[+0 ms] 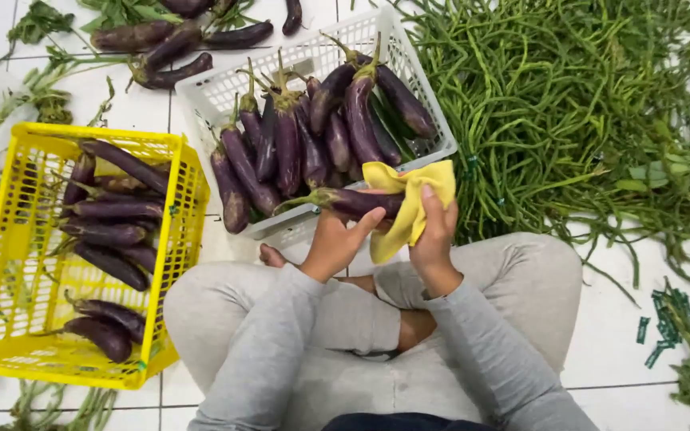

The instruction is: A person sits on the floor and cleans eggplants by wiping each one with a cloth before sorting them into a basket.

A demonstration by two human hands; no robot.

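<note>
Between both hands, slender glossy purple eggplant [353, 202]

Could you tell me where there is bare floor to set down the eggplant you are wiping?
Bare tile lies right of the knee, below the long beans. The white basket is crowded; the yellow basket has room.

A produce-sorting spot on a white tiled floor [624, 319], with heaped long beans [584, 96] and crated eggplants [297, 136].
</note>
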